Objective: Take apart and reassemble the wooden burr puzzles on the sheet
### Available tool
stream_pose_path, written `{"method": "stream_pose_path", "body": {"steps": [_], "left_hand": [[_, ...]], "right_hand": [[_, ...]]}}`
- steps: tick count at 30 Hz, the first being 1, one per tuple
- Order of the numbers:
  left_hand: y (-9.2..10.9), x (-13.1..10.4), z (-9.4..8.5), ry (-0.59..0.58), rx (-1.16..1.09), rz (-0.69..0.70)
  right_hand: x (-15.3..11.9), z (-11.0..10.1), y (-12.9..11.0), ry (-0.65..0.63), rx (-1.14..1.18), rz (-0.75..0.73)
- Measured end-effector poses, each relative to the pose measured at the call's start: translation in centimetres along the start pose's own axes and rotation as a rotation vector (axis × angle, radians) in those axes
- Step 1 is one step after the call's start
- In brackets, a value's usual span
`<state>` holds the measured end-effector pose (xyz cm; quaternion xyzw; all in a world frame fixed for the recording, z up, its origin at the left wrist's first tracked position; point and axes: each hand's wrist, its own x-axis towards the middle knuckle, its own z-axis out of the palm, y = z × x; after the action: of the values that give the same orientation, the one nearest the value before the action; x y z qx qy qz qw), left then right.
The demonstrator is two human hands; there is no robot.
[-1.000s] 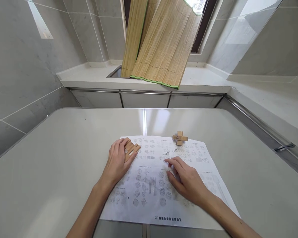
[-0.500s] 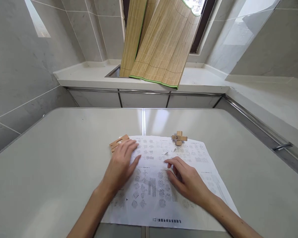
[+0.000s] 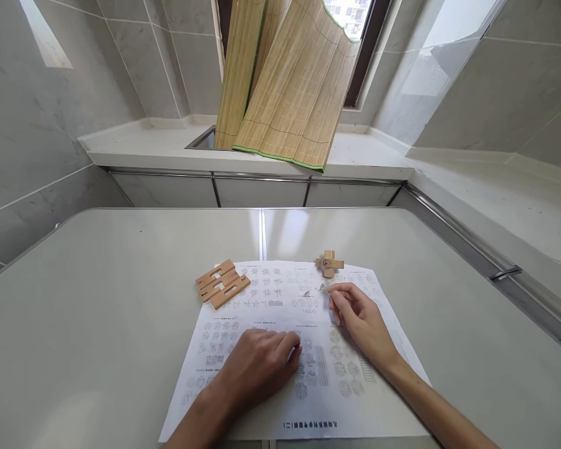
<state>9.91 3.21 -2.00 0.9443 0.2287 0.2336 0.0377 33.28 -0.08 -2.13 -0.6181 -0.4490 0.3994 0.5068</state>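
A large printed sheet (image 3: 257, 408) of small line drawings lies on the table under both my hands. My left hand (image 3: 262, 365) rests on its lower middle, fingers curled under, so what they hold, if anything, is hidden. Farther up, my right hand (image 3: 362, 318) is closed, its fingertips at a small raised, torn-looking bit of the sheet (image 3: 323, 287). Several notched wooden puzzle pieces (image 3: 222, 284) lie side by side at the sheet's upper left corner, apart from my hands. Beyond my right hand stands an assembled wooden cross puzzle (image 3: 330, 264) with a letter on it.
The pale table (image 3: 98, 312) has a seam down its middle. Behind it runs a white ledge (image 3: 159, 140) with a folded bamboo mat (image 3: 290, 93) leaning by the window. A metal rail (image 3: 453, 227) follows the right side, and tiled walls stand around.
My left hand has left the wooden pieces, come toward me and curled on the sheet. My right hand has moved up and right to the small raised bit. The view has shifted slightly.
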Motion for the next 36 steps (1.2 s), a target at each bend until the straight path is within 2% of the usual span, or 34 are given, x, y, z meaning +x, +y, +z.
{"method": "stream_pose_path", "body": {"steps": [12, 17, 23, 27, 31, 36], "left_hand": [[-0.2, 0.0, -0.2, -0.002, -0.066, -0.035], [-0.2, 0.1, -0.3, -0.006, -0.084, -0.037], [-0.3, -0.1, -0.1, -0.016, -0.095, -0.043], [-0.3, 0.0, -0.2, -0.011, -0.098, -0.041], [-0.3, 0.2, -0.4, -0.004, -0.090, -0.044], [-0.2, 0.2, -0.4, -0.020, -0.089, -0.044]], "right_hand": [[1.3, -1.2, 0.3, 0.165, -0.111, -0.051], [1.3, -1.6, 0.2, 0.251, -0.329, -0.209], [1.5, -1.7, 0.5, 0.204, -0.607, -0.402], [1.9, -1.6, 1.3, 0.195, -0.766, -0.465], [2.1, -1.6, 1.6, 0.168, -0.821, -0.490], [2.2, -1.7, 1.7, 0.140, -0.782, -0.462]]}}
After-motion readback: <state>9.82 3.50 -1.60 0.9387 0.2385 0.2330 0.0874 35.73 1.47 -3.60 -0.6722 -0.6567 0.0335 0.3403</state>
